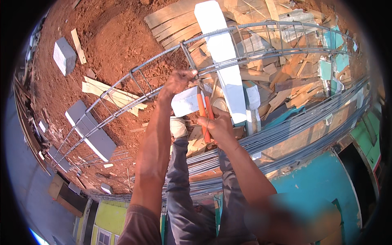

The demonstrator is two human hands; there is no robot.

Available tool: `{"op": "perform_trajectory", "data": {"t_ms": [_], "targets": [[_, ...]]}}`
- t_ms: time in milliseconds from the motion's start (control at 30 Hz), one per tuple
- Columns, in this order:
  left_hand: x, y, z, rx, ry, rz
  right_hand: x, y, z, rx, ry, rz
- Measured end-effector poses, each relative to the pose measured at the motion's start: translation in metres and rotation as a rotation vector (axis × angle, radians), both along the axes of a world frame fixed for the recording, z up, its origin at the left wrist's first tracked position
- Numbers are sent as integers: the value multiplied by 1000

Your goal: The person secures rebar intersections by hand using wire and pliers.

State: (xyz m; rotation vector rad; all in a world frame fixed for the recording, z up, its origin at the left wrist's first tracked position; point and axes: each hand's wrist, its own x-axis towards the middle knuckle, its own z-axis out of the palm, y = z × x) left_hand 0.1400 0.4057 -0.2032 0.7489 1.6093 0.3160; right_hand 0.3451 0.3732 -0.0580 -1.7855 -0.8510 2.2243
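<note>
A long steel rebar cage [188,56], with square stirrups tied between its bars, stretches across the view from lower left to upper right. My left hand [179,83] is closed on its near bars beside a stirrup. Just below and to the right, my right hand [219,125] grips orange-handled pincers [202,108]. The metal jaws point up at the same joint, close to my left fingers. Whether they bite on a tie wire there is too small to tell.
A long white block [227,69] lies under the cage, with scrap boards [175,24] around it. Grey-white blocks [64,56] rest on red soil [110,36] at left. Bundled steel rods [286,132] run past my legs, near a turquoise wall [314,183].
</note>
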Motion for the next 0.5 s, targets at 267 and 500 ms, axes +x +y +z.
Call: {"op": "perform_trajectory", "data": {"t_ms": [267,500], "targets": [[16,9,8,-88,55,-58,50,4,-36,267,-407,754],[9,-12,-3,152,32,120,32,-42,-48,-827,869,-584]]}}
